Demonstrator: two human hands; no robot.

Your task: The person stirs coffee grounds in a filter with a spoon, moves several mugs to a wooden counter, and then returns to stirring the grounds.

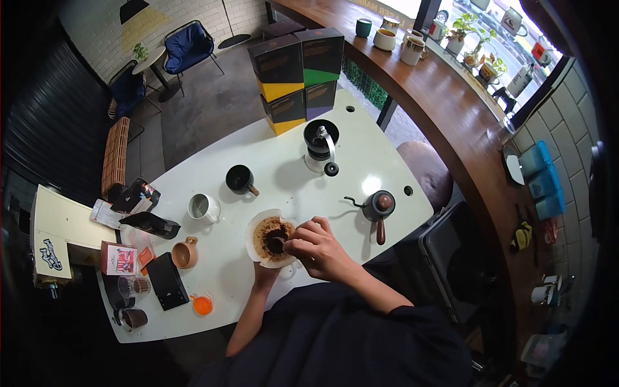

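A white paper coffee filter [253, 244] with wet brown grounds coating its inside stands near the table's front edge. Below its rim, my left hand [265, 276] grips the filter from underneath, its fingers mostly hidden. My right hand [316, 248] is closed in a pinch over the filter's right side, fingertips above the grounds; what they hold is hidden. Farther off are a black mug [240, 178] and a white mug [204, 208]. A hand coffee grinder [320, 147] stands behind, and a dark kettle [379, 206] with a wooden handle is to the right.
Stacked black boxes [298, 71] stand at the table's back. On the left are a tan cup [185, 253], a black flat device [169, 281], an orange cup [202, 304], a small red-and-white box [118, 258] and glasses of coffee [133, 318]. A wooden counter [451, 138] curves along the right.
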